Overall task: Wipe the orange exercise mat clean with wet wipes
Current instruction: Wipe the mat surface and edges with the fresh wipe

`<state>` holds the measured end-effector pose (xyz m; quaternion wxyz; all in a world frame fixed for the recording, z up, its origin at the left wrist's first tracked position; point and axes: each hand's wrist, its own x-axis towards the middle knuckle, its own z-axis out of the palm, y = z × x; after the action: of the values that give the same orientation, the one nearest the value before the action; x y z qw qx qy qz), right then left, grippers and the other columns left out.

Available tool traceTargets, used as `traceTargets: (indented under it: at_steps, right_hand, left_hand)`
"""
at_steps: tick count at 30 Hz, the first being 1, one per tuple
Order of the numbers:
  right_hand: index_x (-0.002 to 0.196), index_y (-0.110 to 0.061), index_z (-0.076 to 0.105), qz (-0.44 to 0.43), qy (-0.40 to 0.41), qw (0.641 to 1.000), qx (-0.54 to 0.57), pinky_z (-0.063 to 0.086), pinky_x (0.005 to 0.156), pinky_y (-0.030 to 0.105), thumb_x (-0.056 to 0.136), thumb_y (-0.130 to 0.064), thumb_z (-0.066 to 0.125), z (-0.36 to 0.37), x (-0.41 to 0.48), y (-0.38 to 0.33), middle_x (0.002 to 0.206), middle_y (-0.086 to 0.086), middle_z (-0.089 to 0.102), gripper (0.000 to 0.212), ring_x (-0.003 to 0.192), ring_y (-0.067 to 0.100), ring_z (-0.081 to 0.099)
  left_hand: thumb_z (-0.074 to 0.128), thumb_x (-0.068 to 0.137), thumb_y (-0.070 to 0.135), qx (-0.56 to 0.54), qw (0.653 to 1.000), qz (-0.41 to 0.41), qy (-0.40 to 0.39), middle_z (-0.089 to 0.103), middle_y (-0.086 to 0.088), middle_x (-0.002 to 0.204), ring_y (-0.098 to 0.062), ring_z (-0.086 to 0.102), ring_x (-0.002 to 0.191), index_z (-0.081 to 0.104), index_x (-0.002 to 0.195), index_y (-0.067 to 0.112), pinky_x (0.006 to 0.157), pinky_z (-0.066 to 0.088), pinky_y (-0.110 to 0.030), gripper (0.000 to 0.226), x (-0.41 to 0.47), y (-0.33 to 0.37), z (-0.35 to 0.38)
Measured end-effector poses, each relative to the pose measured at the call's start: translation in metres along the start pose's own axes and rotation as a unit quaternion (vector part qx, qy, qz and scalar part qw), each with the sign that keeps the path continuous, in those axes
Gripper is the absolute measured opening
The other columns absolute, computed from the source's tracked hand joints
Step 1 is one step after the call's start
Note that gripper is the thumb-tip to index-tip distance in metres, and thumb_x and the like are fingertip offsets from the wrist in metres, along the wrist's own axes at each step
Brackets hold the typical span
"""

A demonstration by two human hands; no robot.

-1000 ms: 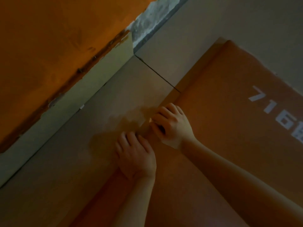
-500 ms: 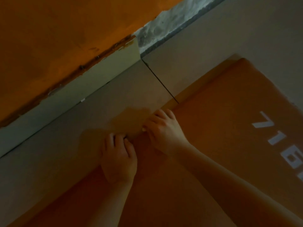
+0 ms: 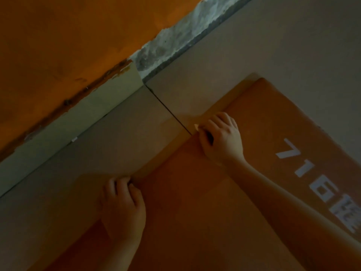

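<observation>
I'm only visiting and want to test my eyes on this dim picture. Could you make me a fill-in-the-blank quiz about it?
1. The left hand and right hand both sit at the edge of the ___ mat.
2. The white digits printed on the mat read ___.
3. A bit of white wipe peeks from the fingertips of the ___ hand.

Missing words: orange; 716; right.
</observation>
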<state>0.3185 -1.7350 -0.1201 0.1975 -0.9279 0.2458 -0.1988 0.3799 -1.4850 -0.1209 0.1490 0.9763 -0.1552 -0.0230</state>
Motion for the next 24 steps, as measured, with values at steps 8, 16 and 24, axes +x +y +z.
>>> traceTargets:
  at_steps: [8,16,24]
  right_hand:
    - [0.093,-0.012,0.071,-0.001,0.000,1.000,-0.003,0.040,0.094,0.035,0.089,-0.014,0.060,0.004,-0.003,0.006,0.098,0.000,0.069,0.012,0.102,0.021,0.054]
    - [0.092,-0.012,0.072,0.012,-0.001,1.000,-0.011,0.038,0.096,0.033,0.089,-0.017,0.056,0.003,-0.002,0.000,0.098,0.000,0.069,0.016,0.101,0.020,0.053]
    - [0.089,-0.014,0.070,0.023,-0.021,0.999,-0.009,0.036,0.096,0.030,0.089,-0.021,0.056,0.000,0.003,-0.001,0.093,-0.003,0.068,0.016,0.098,0.019,0.051]
  left_hand:
    - [0.036,0.089,0.027,-0.055,0.996,0.047,-0.049,0.060,-0.010,0.105,-0.031,0.055,0.093,0.063,0.097,0.010,0.078,0.043,-0.041,0.032,0.026,0.115,0.029]
    - [0.038,0.090,0.023,-0.008,0.992,0.111,-0.055,0.062,-0.012,0.101,-0.032,0.055,0.086,0.065,0.091,0.008,0.067,0.045,-0.039,0.032,0.025,0.117,0.035]
    - [0.038,0.088,0.023,-0.005,0.993,0.107,-0.044,0.062,-0.012,0.100,-0.031,0.052,0.086,0.065,0.091,0.008,0.064,0.043,-0.039,0.031,0.024,0.119,0.035]
